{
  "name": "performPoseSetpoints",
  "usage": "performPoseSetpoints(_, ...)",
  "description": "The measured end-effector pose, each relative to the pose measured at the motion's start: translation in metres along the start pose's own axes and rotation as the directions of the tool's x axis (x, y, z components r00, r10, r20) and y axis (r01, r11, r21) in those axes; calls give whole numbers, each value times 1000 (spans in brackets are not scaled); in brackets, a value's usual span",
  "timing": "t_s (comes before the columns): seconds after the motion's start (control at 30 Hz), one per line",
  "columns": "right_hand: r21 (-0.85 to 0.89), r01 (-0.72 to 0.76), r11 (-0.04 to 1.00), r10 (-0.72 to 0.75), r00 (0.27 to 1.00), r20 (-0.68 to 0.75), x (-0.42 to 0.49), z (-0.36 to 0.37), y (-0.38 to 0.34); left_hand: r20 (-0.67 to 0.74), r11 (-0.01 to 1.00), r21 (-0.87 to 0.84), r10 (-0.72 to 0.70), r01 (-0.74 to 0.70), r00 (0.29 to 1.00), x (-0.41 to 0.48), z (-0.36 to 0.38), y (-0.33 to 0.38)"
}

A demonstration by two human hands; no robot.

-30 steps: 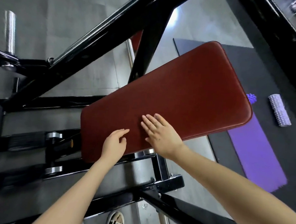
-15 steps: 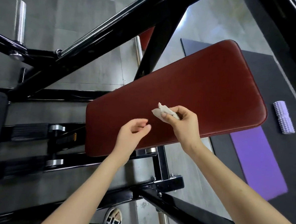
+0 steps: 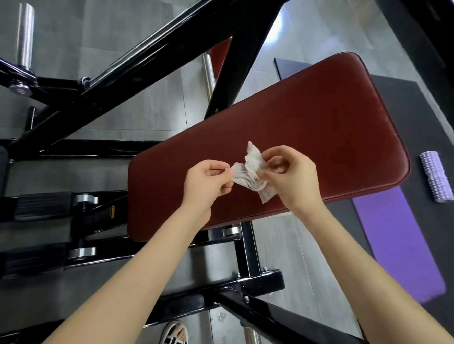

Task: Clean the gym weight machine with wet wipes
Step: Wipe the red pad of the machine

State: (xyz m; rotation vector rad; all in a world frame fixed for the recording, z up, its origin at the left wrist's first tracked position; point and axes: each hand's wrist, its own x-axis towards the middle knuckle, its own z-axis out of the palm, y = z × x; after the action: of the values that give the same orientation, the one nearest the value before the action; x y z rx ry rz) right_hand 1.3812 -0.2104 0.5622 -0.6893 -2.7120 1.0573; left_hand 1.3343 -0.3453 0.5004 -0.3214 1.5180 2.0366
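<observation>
Head view — left hand (image 3: 206,182) and right hand (image 3: 293,180) pinch the wet wipe (image 3: 251,173), bunched between the two grips.

pad (image 3: 297,139): dark red | wipe (image 3: 250,170): white | mat (image 3: 394,240): purple | frame (image 3: 159,50): black

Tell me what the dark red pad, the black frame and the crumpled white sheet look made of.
Dark red rectangular pad: probably vinyl or leatherette, fine grain, soft sheen. Black machine frame: seemingly painted steel, glossy highlights. Crumpled white wipe: thin nonwoven fabric, limp, translucent, pinched between left hand and right hand.
</observation>
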Motion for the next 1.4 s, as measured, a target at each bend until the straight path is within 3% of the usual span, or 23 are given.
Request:
performPoseSetpoints(0.07, -298, 200, 934, -230, 971, -69, 3, 7, 5, -8, 1000, 9, 2, -1, 1000, 6, 4, -1)
performPoseSetpoints(0.17, -659, 341, 670, -491, 870, -50, 11, 18, 17, 14, 979, 129, 155, -155, 988, 13, 10, -7)
performPoseSetpoints(0.23, -789, 347, 507, -552, 833, 11, 15, 21, 22, 53, 920, 241, 305, -309, 951, 13, 14, -10)
performPoseSetpoints(0.33, -858, 331, 392, -580, 813, 48, 13, 21, 29, 187, 823, 356, 402, -443, 897, 16, 16, -21)
performPoseSetpoints(0.43, -799, 429, 422, -640, 765, 72, 3, 18, 36, 280, 795, 405, 363, -452, 889, 20, 17, -35)
performPoseSetpoints(0.5, -731, 542, 415, -669, 726, 158, 2, 20, 41, 294, 845, 353, 308, -402, 905, 21, 19, -37)
performPoseSetpoints(0.63, -740, 595, 314, -519, 760, 391, 11, 31, 50, 287, 940, 204, 209, -273, 935, 24, 14, -32)
performPoseSetpoints(0.7, -795, 536, 285, -446, 808, 385, 10, 31, 51, 239, 976, 123, 149, -182, 960, 24, 7, -32)
performPoseSetpoints(0.8, -843, 482, 240, -403, 839, 365, 0, 30, 52, 183, 980, 112, 145, -167, 972, 24, -5, -35)
performPoseSetpoints(1.0, -863, 452, 225, -386, 855, 347, 18, 30, 45, 66, 966, 183, 172, -182, 983, 24, -44, -44)
performPoseSetpoints(1.13, -879, 388, 276, -363, 889, 279, 2, 57, 42, -5, 971, 200, 138, -135, 990, 26, -70, -49)
performPoseSetpoints(1.27, -810, 526, 261, -288, 843, 455, -34, 94, 50, -45, 972, 214, 112, -100, 993, 26, -93, -55)
performPoseSetpoints(1.4, -804, 560, 199, -338, 810, 480, -10, 73, 49, -77, 972, 223, 89, -70, 993, 26, -115, -62)
